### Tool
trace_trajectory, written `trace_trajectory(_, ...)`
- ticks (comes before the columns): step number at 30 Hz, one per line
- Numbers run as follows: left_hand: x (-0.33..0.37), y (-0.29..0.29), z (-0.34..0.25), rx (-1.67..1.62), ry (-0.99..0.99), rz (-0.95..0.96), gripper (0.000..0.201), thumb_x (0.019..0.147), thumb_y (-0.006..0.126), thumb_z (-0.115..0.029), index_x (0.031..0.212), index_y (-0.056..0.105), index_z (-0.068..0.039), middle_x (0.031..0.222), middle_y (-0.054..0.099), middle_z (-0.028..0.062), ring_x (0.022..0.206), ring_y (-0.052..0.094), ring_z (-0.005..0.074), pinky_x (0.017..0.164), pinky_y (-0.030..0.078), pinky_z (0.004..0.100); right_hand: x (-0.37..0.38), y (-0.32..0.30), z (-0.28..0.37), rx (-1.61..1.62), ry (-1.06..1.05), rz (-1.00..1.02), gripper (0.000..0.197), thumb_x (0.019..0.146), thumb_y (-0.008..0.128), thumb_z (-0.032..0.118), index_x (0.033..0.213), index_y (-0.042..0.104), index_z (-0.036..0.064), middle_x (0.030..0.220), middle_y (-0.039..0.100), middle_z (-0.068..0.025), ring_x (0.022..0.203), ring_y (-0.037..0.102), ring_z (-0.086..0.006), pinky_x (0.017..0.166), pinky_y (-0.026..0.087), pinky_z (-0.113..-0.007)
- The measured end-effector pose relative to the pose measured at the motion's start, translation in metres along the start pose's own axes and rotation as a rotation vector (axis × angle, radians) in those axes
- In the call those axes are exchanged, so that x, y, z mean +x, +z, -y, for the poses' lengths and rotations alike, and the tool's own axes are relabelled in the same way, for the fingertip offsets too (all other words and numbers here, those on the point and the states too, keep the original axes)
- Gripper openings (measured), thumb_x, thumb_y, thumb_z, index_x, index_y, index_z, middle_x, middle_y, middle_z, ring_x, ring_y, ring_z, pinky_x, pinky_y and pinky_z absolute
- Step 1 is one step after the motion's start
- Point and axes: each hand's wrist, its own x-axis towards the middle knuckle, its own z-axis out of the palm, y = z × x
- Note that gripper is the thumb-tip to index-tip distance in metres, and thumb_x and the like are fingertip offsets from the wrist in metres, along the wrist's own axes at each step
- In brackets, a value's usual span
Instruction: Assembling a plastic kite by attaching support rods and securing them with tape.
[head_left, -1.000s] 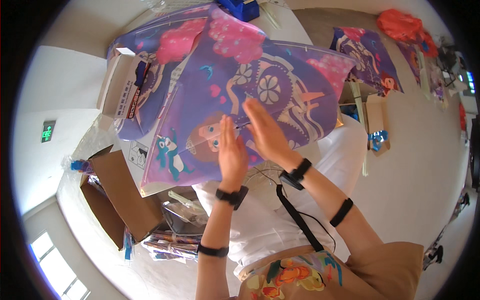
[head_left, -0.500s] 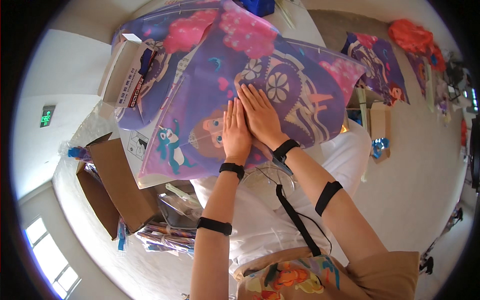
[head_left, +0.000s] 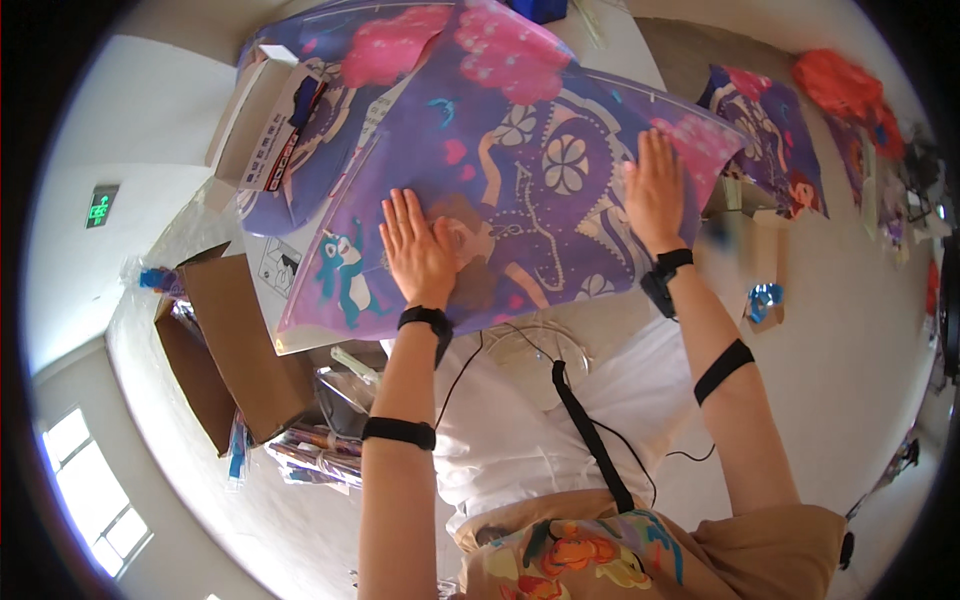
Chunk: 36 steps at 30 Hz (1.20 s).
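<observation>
A purple printed kite (head_left: 545, 205) lies spread on the table before me, with a cartoon figure, pink clusters and thin white rods along its edges. My left hand (head_left: 415, 250) rests flat on its near left part, fingers stretched out, beside the blue-and-white printed animal. On the right part of the kite lies my right hand (head_left: 655, 195), also flat with its fingers extended. Neither hand holds anything. The two hands are well apart, and the printed figure shows between them. Black bands circle both wrists and forearms.
An opened white carton (head_left: 235, 125) stands at the far left on more purple printed sheeting. Below it is a brown cardboard box (head_left: 245, 350), near wrapped bundles (head_left: 315, 455). Another printed kite (head_left: 765, 130) lies at the right, beside a red plastic heap (head_left: 835, 80).
My hands were side by side on the middle of the kite. Now they have spread apart, the left hand to the left, the right hand to the right and farther away.
</observation>
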Motion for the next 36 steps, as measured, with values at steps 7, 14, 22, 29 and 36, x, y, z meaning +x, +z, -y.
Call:
trace_trajectory(7, -0.007, -0.031, 0.08, 0.018, -0.081, -0.001, 0.064, 0.097, 0.05, -0.034, 0.15, 0.032, -0.003, 0.158, 0.026, 0.017, 0.148, 0.019, 0.0333, 0.12, 0.016, 0.0462, 0.006, 0.003, -0.025, -0.079, -0.053, -0.061, 0.051, 0.099, 0.049, 0.027, 0.143, 0.041, 0.001, 0.15, 0.041, -0.0166, 0.141, 0.035, -0.0331, 0.115, 0.027, -0.048)
trace_trajectory(14, -0.014, -0.029, 0.085, -0.114, -0.109, -0.099, 0.066, 0.094, 0.057, -0.032, 0.149, 0.034, -0.004, 0.156, 0.031, 0.0167, 0.146, 0.025, 0.0335, 0.119, 0.02, 0.0446, 0.005, 0.009, -0.034, -0.142, -0.095, -0.037, 0.051, 0.101, 0.045, 0.026, 0.146, 0.039, 0.0026, 0.151, 0.039, -0.0186, 0.141, 0.034, -0.0332, 0.114, 0.028, -0.046)
trace_trajectory(22, -0.142, -0.105, 0.168, -0.572, -0.674, -0.587, 0.019, 0.091, 0.061, -0.006, 0.11, 0.061, -0.006, 0.097, 0.067, 0.0105, 0.085, 0.065, 0.0225, 0.076, 0.052, 0.0356, -0.02, -0.047, -0.051, 0.157, -0.094, -0.176, 0.052, 0.105, 0.044, 0.031, 0.147, 0.035, 0.0007, 0.148, 0.041, -0.0207, 0.137, 0.039, -0.0362, 0.113, 0.031, -0.043)
trace_trajectory(29, -0.243, 0.002, 0.272, -0.459, -0.932, -0.236, 0.02, 0.087, 0.064, -0.01, 0.106, 0.065, -0.004, 0.101, 0.071, 0.0145, 0.094, 0.068, 0.0312, 0.08, 0.053, 0.0387, -0.177, -0.139, 0.064, 0.578, -0.123, 0.397, 0.041, 0.101, 0.046, 0.011, 0.141, 0.044, 0.0014, 0.137, 0.053, -0.016, 0.107, 0.061, -0.0245, 0.097, 0.044, -0.035)
trace_trajectory(36, -0.228, 0.051, 0.306, -0.367, -1.138, -0.227, 0.018, 0.082, 0.063, -0.011, 0.098, 0.069, -0.005, 0.092, 0.071, 0.0156, 0.088, 0.068, 0.035, 0.078, 0.053, 0.0424, -0.247, -0.186, 0.129, 0.662, 0.05, 0.604, 0.036, 0.099, 0.047, 0.008, 0.134, 0.048, -0.001, 0.116, 0.064, -0.0153, 0.082, 0.065, -0.018, 0.081, 0.049, -0.032)
